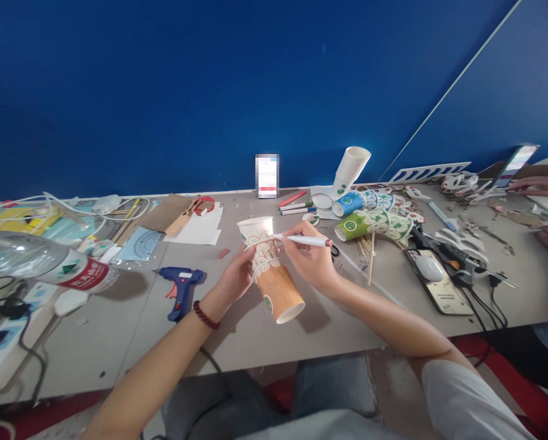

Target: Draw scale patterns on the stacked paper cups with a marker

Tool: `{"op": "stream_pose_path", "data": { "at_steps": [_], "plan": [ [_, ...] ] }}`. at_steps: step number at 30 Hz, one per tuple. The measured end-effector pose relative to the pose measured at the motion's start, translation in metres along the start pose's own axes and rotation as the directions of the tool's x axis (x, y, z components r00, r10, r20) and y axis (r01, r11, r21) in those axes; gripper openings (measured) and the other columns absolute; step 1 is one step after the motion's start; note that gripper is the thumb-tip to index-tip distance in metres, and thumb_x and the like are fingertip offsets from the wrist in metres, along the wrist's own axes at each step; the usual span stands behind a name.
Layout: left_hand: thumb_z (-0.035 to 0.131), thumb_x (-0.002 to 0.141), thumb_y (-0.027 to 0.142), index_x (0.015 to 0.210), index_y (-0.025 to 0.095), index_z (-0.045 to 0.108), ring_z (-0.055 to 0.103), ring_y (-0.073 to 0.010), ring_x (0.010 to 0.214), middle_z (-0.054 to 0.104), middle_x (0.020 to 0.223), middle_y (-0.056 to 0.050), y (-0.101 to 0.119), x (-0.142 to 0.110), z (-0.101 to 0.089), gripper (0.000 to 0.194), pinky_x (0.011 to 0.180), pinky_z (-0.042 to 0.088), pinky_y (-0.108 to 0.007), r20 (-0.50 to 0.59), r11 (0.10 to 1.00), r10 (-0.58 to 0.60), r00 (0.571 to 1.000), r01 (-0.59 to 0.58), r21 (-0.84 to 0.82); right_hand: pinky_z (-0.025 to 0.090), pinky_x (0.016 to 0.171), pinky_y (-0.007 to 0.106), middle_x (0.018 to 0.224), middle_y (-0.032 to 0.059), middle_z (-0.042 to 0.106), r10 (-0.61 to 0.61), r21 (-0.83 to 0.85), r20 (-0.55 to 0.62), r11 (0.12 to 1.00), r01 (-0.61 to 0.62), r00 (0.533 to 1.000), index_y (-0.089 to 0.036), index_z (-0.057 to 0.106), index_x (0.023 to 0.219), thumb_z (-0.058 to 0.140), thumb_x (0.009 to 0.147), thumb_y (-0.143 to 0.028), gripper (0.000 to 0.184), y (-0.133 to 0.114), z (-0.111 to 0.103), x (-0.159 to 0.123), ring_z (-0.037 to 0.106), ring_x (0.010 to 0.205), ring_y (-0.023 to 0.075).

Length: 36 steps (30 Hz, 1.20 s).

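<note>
Orange and white paper cups point(278, 287), joined in one long piece, are held up over the middle of the grey table point(94, 342). The white end leans to 11 o'clock and the orange end to 5 o'clock. Curvy lines like fish scales go round the part in between.

The left hand point(235, 278) is curled round the cups at their 9 o'clock side and grips them. A dark red bracelet point(204, 315) is on that wrist. The right hand point(313, 260) pinches a white pen point(306, 241), with its tip at the curvy part. I cannot tell if the tip touches the paper.

From the cups, a blue glue gun point(180, 286) lies at 9 o'clock, with a big bottle point(84, 269) farther out. White paper point(200, 227) is at 10 o'clock. A phone point(267, 176) stands by the blue wall point(186, 91) at 12 o'clock. Green cups point(354, 227) lie at 2 o'clock, just beside blue cups point(348, 203). At 3 o'clock, a white mouse point(429, 268) sits on another phone point(456, 300).
</note>
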State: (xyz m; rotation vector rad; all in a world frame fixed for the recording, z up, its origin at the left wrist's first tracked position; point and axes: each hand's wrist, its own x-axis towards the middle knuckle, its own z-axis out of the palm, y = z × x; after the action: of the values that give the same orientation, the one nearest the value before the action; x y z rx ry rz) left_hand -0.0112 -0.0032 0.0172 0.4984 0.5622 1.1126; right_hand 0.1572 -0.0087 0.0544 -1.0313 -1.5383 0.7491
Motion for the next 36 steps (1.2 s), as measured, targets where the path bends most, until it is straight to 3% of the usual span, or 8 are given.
{"op": "stream_pose_path", "data": {
  "at_steps": [4,13,21,29,36],
  "plan": [
    [0.069,0.074,0.022,0.092,0.021,0.066,0.066,-0.0166,0.081,0.07,0.081,0.002,-0.001,0.0,-0.001,0.018,0.074,0.046,-0.026,-0.003,1.0,-0.011,1.0,0.011,0.01,0.051,0.055,0.025,0.072,-0.001,0.06,-0.012,-0.031,0.01,0.999,0.013,1.0,-0.021,0.053,0.079,0.055,0.083,-0.022,0.005,-0.001,-0.001,0.001,0.06,0.061,0.0124],
    [0.066,0.076,0.026,0.092,0.02,0.068,0.065,-0.0202,0.087,0.071,0.089,-0.001,-0.002,0.0,-0.004,0.017,0.077,0.045,-0.029,0.041,0.996,-0.026,0.999,0.022,0.086,0.047,0.054,0.024,0.072,-0.0009,0.059,0.027,-0.021,0.044,0.999,-0.026,0.999,-0.021,0.053,0.079,0.054,0.083,-0.022,0.005,-0.001,-0.002,0.001,0.06,0.064,0.0134],
    [0.069,0.069,0.056,0.094,0.018,0.068,0.064,-0.0238,0.087,0.071,0.095,-0.006,-0.007,0.008,-0.013,0.046,0.077,0.045,-0.033,-0.008,0.989,-0.029,1.0,0.03,0.145,0.044,0.056,0.025,0.067,-0.0021,0.06,-0.01,-0.106,0.038,0.994,0.014,0.999,-0.021,0.054,0.074,0.054,0.078,-0.017,0.006,-0.009,-0.003,0.003,0.056,0.061,0.0131],
    [0.073,0.073,0.037,0.075,0.02,0.065,0.064,-0.0155,0.075,0.069,0.079,0.0,-0.007,0.006,-0.017,0.019,0.07,0.046,-0.025,0.038,0.998,0.0,0.999,-0.002,0.064,0.045,0.059,0.027,0.069,-0.0017,0.061,-0.058,-0.096,0.056,0.993,0.063,0.997,-0.021,0.056,0.076,0.056,0.079,-0.019,0.003,-0.007,-0.002,0.002,0.057,0.062,0.0134],
    [0.072,0.074,0.038,0.079,0.02,0.066,0.065,-0.0162,0.074,0.069,0.077,0.0,-0.006,0.006,-0.014,0.019,0.069,0.048,-0.026,-0.005,1.0,-0.002,1.0,0.002,0.024,0.046,0.061,0.027,0.074,0.0006,0.064,-0.054,-0.114,0.065,0.992,0.061,0.996,-0.021,0.057,0.08,0.058,0.082,-0.026,0.005,-0.006,-0.003,0.005,0.059,0.068,0.0144]
  ]
}}
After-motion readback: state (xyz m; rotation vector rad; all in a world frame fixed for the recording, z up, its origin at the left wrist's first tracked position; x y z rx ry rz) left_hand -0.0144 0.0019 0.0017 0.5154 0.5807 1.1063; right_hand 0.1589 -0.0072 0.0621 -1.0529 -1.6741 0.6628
